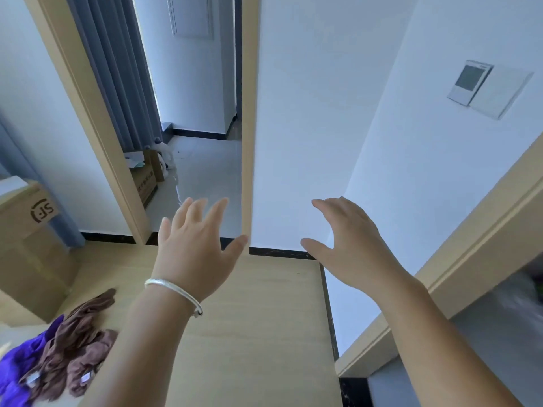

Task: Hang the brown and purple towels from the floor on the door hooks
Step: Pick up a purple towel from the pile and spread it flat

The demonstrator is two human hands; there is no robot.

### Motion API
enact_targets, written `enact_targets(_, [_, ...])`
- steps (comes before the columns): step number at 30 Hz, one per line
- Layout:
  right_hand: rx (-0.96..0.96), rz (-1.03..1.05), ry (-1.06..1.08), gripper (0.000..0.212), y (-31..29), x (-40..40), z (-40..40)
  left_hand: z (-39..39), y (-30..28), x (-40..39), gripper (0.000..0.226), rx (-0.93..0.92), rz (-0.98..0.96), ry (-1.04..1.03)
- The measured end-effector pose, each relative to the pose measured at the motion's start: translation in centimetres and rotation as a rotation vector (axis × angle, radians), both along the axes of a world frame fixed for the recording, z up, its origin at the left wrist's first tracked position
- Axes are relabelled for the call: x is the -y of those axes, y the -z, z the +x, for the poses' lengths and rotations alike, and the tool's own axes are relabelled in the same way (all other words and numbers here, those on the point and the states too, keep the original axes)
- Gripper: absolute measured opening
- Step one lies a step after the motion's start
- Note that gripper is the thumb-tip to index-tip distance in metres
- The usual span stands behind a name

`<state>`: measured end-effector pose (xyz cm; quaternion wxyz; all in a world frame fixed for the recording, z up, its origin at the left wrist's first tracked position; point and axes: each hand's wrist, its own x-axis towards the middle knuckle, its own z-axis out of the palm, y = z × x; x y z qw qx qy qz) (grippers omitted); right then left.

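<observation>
The crumpled brown cloth towel lies over the crumpled purple cloth towel on the pale wood floor, below-left of my left hand. My right hand hovers beside it; both spread wide, empty.

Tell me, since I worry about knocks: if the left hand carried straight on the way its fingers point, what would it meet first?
Probably the doorway's right-hand jamb: the left hand is open, fingers aimed up and forward beside it. Depth is unclear, so it could pass through.
</observation>
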<state>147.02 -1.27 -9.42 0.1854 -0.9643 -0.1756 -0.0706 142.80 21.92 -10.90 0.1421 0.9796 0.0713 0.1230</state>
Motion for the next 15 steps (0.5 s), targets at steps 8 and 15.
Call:
enact_targets(8, [-0.047, 0.016, -0.066, 0.064, 2.1, -4.8, 10.5, 8.7, 1.0, -4.9, 0.069, -0.030, -0.024, -0.067])
enact_targets(15, [-0.068, 0.020, -0.271, 0.063, 4.0, -12.3, 21.4, 14.7, 3.0, -10.1, 0.067, -0.077, -0.043, -0.236])
